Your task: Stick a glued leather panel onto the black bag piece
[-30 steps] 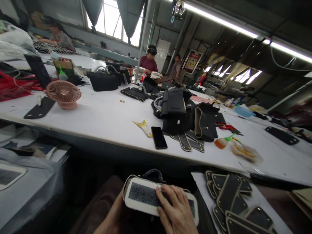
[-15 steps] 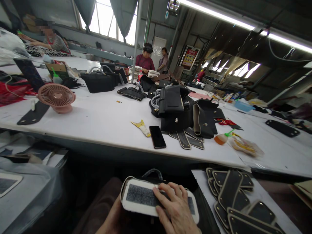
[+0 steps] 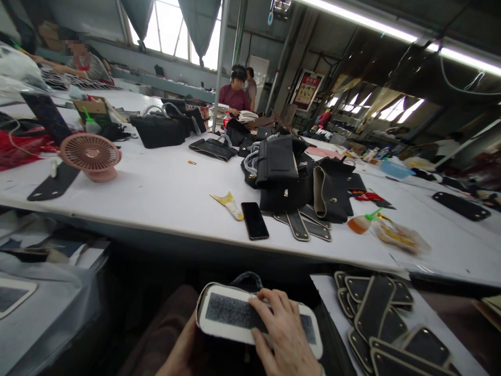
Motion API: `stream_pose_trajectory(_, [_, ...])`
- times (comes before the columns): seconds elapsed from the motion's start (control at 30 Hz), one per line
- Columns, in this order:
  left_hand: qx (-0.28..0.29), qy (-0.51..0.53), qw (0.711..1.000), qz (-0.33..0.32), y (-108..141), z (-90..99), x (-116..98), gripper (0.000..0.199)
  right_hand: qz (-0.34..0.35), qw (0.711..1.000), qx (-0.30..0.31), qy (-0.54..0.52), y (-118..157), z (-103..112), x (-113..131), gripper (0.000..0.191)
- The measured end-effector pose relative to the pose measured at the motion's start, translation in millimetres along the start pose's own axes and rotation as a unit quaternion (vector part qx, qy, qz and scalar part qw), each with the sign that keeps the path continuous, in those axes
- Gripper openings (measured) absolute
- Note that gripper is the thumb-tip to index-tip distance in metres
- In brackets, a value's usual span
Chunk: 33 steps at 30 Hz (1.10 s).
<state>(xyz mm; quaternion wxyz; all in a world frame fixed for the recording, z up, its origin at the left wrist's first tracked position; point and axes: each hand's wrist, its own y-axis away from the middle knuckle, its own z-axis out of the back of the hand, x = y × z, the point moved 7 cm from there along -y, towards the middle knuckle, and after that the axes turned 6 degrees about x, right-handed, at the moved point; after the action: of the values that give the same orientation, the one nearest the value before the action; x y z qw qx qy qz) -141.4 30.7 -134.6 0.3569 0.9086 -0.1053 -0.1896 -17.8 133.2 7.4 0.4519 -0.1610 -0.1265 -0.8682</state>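
A black handbag (image 3: 260,351) sits low before me, its base turned up toward me. The base panel (image 3: 227,309) is white-edged with a dark grey strip down its middle. My left hand (image 3: 183,342) holds the bag at its left end, and most of its fingers are hidden behind the side. Across the right part of the panel lies my right hand (image 3: 284,331), its fingers spread and bent, touching the surface. A plastic-wrapped handle (image 3: 248,278) shows beyond the bag's far edge.
Stacked black base pieces (image 3: 376,308) with pale edges lie at my right. On the white table (image 3: 156,196) are a phone (image 3: 255,220), a pink fan (image 3: 92,156), a pile of black bags (image 3: 277,164) and a glue bottle (image 3: 359,224). Across the table, a person (image 3: 235,96) works.
The view has shifted slightly. My right hand stays on the panel, with its fingers at nearly the same place. My left hand keeps its hold on the bag.
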Motion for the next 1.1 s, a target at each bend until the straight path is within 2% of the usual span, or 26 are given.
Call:
stream_pose_trajectory(0.1, [-0.002,0.004,1.000,-0.009,-1,-2.4,-3,0.068,-0.018,0.999,0.028,-0.012,-5,5,1,0.047])
stream_pose_trajectory(0.27, [0.005,0.014,1.000,-0.004,-1,-6.8,-2,0.062,-0.042,0.997,0.062,-0.009,-7,6,2,0.043])
stream_pose_trajectory(0.47, [0.027,0.005,1.000,0.002,-2,-6.7,-1,0.075,-0.056,0.992,0.115,-0.020,-13,2,2,0.045])
stream_pose_trajectory(0.53, [0.026,0.001,1.000,0.002,-4,-2.2,0,0.080,-0.049,0.994,0.098,-0.016,-15,3,2,0.042])
stream_pose_trajectory(0.63, [0.018,0.019,1.000,-0.017,-10,9.0,1,0.084,-0.004,0.999,0.036,-0.004,-17,4,3,0.036])
stream_pose_trajectory(0.7, [0.033,0.039,0.999,-0.016,-15,13.6,4,0.082,0.042,0.999,0.008,-0.009,-18,1,7,0.030])
stream_pose_trajectory(0.83, [0.085,0.089,0.992,-0.018,-23,12.6,6,0.067,0.099,0.995,-0.018,-0.023,-24,-6,16,0.033])
stream_pose_trajectory(1.0, [0.120,0.126,0.984,-0.022,-25,7.5,6,0.066,0.096,0.995,-0.002,-0.031,-33,-9,21,0.025])
stream_pose_trajectory(1.1, [0.106,0.105,0.988,-0.027,-21,6.2,4,0.075,0.058,0.997,-0.014,-0.049,-36,-4,17,0.024])
